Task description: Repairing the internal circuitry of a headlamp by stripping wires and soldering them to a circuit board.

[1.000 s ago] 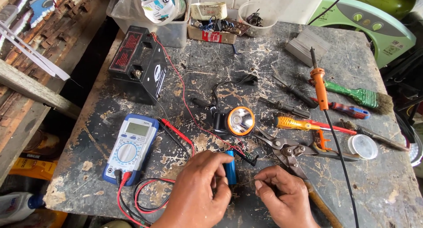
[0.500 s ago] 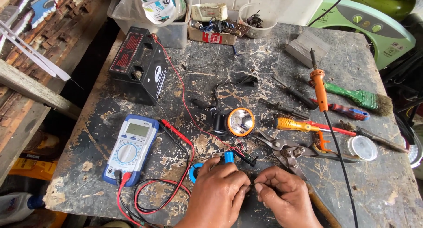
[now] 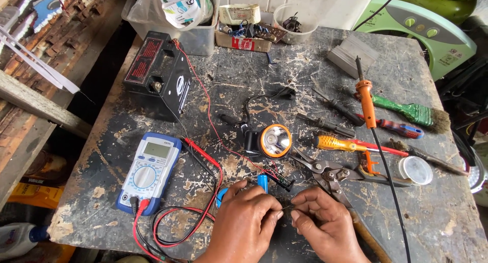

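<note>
Scarred, paint-flecked worktable (image 3: 284, 80) fills the view, its near edge just below both hands. Left hand (image 3: 249, 225) grasps a blue cylindrical cell (image 3: 262, 182); right hand (image 3: 325, 225) pinches a thin wire (image 3: 285, 207) between them. Beyond the left hand stands a black battery (image 3: 157, 75) with a red label, beside a blue multimeter (image 3: 149, 171).

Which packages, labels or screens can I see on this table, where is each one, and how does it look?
Multimeter: front left of the table, blue and white, grey rectangular screen above a round dial.
Battery: back left, black box with a red label on top and an oval label on its side.
Plastic tub: back edge, clear, holding a white and teal printed package.
Small carton: beside the tub, brown with a red label.
</note>
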